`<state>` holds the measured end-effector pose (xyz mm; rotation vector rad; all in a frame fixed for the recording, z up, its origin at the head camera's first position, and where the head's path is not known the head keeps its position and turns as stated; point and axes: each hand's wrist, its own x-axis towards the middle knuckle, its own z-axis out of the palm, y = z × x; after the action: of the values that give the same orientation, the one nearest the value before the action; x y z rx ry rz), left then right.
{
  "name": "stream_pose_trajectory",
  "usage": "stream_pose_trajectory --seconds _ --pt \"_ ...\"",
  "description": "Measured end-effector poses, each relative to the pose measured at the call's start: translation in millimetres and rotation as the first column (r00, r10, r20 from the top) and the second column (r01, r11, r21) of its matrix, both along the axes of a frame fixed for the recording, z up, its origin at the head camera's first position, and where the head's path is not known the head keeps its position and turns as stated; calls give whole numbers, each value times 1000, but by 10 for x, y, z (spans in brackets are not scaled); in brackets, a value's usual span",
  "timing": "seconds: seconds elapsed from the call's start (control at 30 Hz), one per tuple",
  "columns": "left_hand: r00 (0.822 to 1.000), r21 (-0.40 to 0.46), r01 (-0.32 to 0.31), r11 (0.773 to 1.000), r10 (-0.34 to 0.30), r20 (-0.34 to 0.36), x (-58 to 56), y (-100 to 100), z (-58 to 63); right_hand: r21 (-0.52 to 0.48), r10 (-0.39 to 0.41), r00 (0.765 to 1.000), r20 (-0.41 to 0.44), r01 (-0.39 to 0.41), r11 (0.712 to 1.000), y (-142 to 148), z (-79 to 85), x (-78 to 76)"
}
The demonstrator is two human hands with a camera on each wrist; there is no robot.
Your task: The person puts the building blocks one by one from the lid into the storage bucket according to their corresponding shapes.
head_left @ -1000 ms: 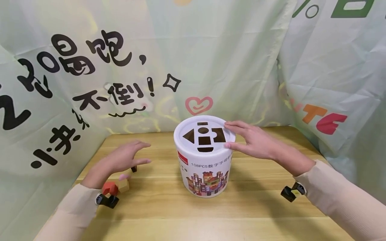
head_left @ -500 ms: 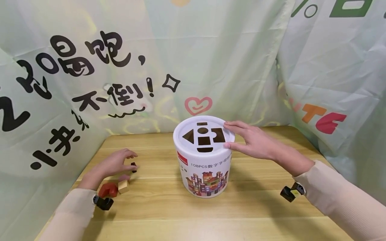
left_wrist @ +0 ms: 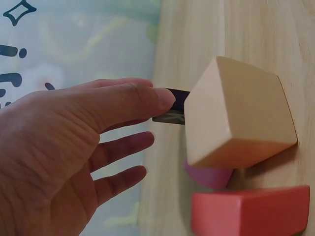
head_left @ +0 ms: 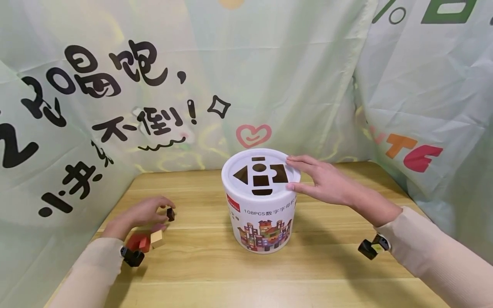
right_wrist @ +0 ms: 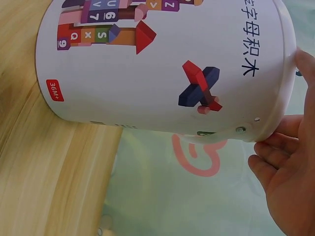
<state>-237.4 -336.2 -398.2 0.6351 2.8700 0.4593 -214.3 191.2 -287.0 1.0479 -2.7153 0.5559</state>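
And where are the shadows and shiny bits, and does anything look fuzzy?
Head view: a soft shadow lies on the table right of the tub, and a pale shine spreads in front of it; left wrist view: the lower face of the beige block is darker, and the cloth looks hazy; right wrist view: the tub's print looks sharp, the cloth behind softer.

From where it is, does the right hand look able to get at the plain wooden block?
Probably not: the right hand touches the top edge of the white bucket, which stands between it and the plain wooden block, over by the left hand.
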Motion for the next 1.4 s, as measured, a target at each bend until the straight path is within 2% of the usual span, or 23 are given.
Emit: stream_pose_trajectory --seconds 0.3,0.57,0.83,0.97,1.13,1.23,1.4 --pt "998 19 56 998 -55 -40 -40 -40 -101 -12 -8 1000 13 9 1000 -13 -5 12" --pt "1000 27 19 999 -19 -4 -43 -30 -109 -11 2 1000 5 -2 1000 -15 -16 13" --pt "999 15 -9 1000 10 -39 -45 13 -90 -16 2 1000 6 -2 1000 -14 -15 23" --pt "997 19 4 1000 -2 -77 -49 67 -17 -17 -5 1000 11 5 1000 -13 -13 24" --pt "991 13 22 1000 -20 -133 -70 157 131 -20 0 1000 12 0 1000 -6 -13 17" --pt "982 5 41 999 -39 -185 -75 224 252 -21 8 1000 12 -7 1000 -4 -14 11" --pt "958 4 88 996 -84 -274 -37 361 523 -10 10 999 33 -10 1000 -12 -2 2"
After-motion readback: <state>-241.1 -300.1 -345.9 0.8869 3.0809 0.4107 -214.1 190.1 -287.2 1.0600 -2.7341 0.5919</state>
